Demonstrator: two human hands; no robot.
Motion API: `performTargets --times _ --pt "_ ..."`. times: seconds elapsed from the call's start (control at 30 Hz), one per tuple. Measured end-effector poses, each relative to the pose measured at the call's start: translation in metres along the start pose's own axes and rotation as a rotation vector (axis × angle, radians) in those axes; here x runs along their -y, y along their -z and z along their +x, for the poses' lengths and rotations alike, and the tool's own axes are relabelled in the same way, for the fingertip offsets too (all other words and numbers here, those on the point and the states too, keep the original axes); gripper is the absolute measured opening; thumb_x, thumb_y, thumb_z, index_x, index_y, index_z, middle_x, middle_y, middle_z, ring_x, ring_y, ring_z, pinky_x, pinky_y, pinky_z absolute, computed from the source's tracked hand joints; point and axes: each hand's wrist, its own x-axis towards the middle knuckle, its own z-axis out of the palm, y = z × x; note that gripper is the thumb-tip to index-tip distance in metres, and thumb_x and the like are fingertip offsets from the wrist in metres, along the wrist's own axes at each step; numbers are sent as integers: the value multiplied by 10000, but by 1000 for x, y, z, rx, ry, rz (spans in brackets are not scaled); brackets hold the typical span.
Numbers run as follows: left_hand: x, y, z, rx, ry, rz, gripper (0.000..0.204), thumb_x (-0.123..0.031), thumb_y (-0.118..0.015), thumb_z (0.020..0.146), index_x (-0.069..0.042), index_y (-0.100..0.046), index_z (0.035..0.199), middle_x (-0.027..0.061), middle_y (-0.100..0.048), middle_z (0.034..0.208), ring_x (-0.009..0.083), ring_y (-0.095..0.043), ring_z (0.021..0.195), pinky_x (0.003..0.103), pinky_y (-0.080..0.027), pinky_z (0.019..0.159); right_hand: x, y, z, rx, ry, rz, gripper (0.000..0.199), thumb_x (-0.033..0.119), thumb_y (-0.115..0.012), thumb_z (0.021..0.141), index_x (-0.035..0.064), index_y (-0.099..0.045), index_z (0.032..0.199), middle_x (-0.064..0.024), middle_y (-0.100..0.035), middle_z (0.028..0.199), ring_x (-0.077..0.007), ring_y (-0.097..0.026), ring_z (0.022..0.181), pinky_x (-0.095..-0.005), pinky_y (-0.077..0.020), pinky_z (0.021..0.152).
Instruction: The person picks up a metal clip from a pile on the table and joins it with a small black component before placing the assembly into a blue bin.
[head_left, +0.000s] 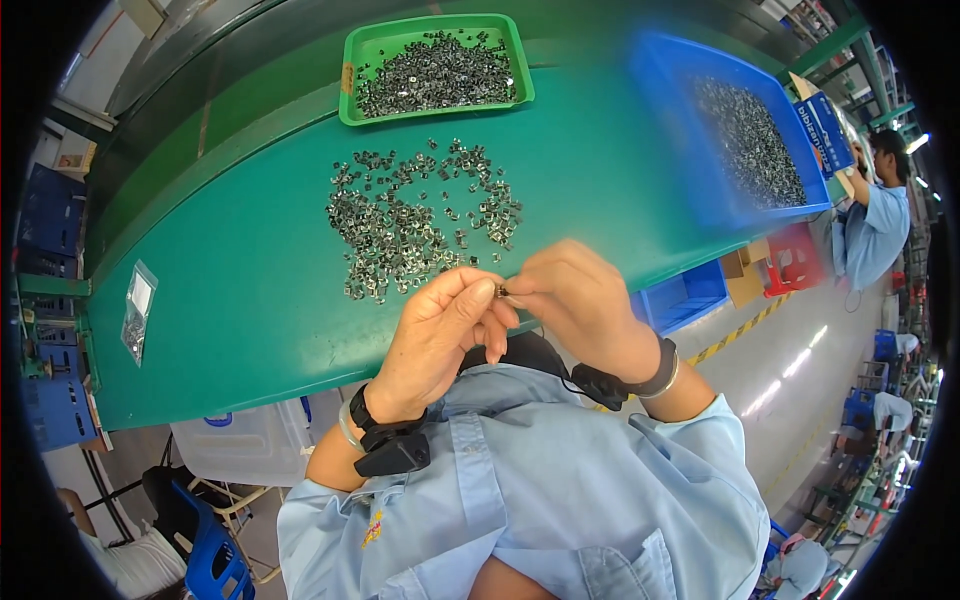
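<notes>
My left hand [437, 328] and my right hand [578, 303] meet at the table's near edge, both pinching. Between their fingertips is a tiny dark metal part [501, 291], similar in size to the loose pieces; its exact shape is too small to make out. Just beyond my hands, a scattered pile of small silver-and-black metal parts [390, 240] lies on the green tabletop [250, 270]. Farther back, a shallow green tray [348, 112] holds many more of these small parts.
A large blue bin [672, 120] of small parts stands at the right. A clear plastic bag [138, 312] lies at the far left. Below the table's right edge are an open blue crate [685, 297] and a red container [795, 260]. Another person [875, 225] works beyond the bin.
</notes>
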Motion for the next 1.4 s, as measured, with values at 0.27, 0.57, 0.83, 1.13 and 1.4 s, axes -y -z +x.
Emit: performTargets --times 0.27,0.57,0.83,1.13,1.4 --pt "9 1 -2 -2 -43 -1 158 -184 -531 938 -28 -511 947 77 -602 744 135 -557 589 260 -452 511 4 -4 -9 -28 -54 91 223 -20 -713 694 46 -620 886 -64 -598 811 -219 -581 729 -310 -464 605" --pt "15 -1 1 42 -7 -13 179 -225 -541 934 -53 -492 946 71 -581 687 149 -532 554 280 -423 495 6 -3 -17 -66 -61 79 215 3 -710 714 45 -604 896 -65 -599 810 -213 -592 727 -306 -478 581" --pt "13 -6 -4 54 -27 -105 192 -249 -476 964 -58 -480 985 88 -582 728 167 -521 549 292 -413 501 5 -6 -20 -81 -91 149 237 -28 -717 694 52 -612 891 -67 -605 832 -208 -589 747 -299 -470 625" --pt "18 1 -1 123 -14 -239 166 -218 -508 950 -56 -474 936 76 -572 711 165 -522 544 296 -415 489 5 -10 -17 -54 -105 187 218 -33 -716 696 54 -610 865 -60 -612 799 -206 -587 718 -298 -467 611" --pt "12 1 -1 -25 -79 6 180 -219 -519 946 -51 -468 905 71 -564 708 151 -537 562 280 -424 495 3 -12 -8 -15 -130 139 195 -29 -709 711 48 -610 860 -66 -610 796 -207 -591 717 -303 -467 599"
